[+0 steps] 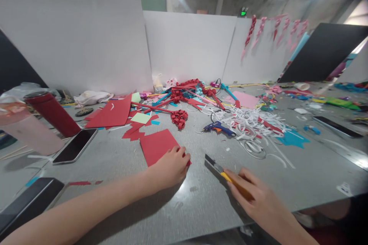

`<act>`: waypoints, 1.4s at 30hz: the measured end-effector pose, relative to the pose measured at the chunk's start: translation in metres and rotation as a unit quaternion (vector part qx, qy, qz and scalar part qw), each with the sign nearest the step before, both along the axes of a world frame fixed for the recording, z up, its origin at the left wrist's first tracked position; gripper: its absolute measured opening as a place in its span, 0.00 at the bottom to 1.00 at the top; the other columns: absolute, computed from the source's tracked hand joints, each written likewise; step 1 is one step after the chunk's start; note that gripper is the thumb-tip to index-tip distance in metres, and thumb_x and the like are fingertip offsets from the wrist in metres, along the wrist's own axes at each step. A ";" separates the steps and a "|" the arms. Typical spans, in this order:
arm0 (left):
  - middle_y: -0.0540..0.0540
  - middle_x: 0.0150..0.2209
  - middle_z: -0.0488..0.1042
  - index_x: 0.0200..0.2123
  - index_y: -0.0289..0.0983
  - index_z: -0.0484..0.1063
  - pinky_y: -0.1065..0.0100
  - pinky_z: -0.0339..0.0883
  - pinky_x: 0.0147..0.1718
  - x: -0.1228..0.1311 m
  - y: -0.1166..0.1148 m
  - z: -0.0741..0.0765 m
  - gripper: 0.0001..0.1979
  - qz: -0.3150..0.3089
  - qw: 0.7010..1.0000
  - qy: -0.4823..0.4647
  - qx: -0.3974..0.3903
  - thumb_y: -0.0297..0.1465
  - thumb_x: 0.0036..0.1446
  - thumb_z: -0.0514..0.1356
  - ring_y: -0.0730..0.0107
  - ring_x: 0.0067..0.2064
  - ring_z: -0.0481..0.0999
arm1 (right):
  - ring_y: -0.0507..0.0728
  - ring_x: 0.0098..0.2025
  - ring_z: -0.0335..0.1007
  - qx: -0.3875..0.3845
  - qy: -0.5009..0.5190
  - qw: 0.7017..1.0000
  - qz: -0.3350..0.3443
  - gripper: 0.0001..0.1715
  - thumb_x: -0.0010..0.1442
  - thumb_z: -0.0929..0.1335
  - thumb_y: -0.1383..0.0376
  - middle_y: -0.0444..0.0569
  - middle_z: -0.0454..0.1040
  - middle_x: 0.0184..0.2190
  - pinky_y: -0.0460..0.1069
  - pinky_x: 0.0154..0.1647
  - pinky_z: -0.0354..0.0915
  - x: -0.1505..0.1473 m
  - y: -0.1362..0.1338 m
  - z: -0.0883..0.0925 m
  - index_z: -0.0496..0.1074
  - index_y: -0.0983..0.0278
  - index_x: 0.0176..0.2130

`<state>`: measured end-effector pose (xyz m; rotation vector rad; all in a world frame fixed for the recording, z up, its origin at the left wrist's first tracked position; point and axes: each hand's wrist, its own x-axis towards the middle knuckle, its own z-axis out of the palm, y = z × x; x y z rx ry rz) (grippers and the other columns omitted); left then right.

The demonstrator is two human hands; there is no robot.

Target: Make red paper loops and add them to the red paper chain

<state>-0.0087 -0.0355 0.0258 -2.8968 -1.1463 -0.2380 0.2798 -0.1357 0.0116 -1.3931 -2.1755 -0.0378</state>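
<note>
My left hand [172, 165] rests on the right part of a red paper sheet [157, 146], its fingers curled at the sheet's right edge. Whether the fingertips pinch anything is hidden. To the right, my right hand [253, 193] is closed round the yellow-orange handle of a utility knife [225, 176]. The knife's dark blade points up and left, apart from the red sheet. A blue glue gun [220, 128] lies beyond the knife.
White paper strips [247, 122] pile up at the right centre. Red paper flowers [179, 118] lie at the back. A phone [75, 146], a red bottle [53, 114] and a dark box [31, 203] stand or lie on the left. Another phone [337, 126] is at the right.
</note>
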 end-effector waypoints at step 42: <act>0.33 0.62 0.70 0.60 0.32 0.69 0.47 0.61 0.62 -0.006 -0.012 -0.027 0.21 0.054 0.998 0.011 0.039 0.28 0.66 0.52 0.45 0.65 0.65 | 0.64 0.73 0.50 -0.222 -0.045 0.969 0.096 0.38 0.73 0.56 0.49 0.56 0.56 0.71 0.61 0.71 0.53 -0.068 0.045 0.010 0.55 0.66 0.72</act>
